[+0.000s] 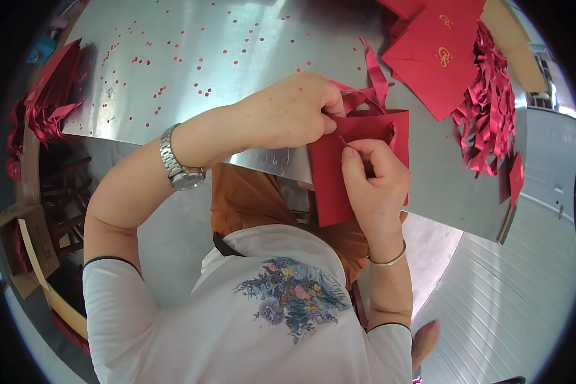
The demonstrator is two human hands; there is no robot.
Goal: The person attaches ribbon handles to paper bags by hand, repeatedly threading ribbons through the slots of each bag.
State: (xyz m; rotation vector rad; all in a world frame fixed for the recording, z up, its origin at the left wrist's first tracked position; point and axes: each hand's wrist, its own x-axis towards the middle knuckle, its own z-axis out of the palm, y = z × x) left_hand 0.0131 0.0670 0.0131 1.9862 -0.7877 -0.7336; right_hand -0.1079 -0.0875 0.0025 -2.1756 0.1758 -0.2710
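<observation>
Hands [379,185] at bag [331,185]; ribbon [378,78] perhaps in-hand

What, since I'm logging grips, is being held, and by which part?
Right hand: a thin red strip, pinched near its tip. Left hand: at the upper edge of the red bag, its hold hidden.

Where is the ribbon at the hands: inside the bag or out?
At least partly out: the ribbon shows above the red bag, one end stretching over the table. Cannot tell whether any is inside.
</observation>
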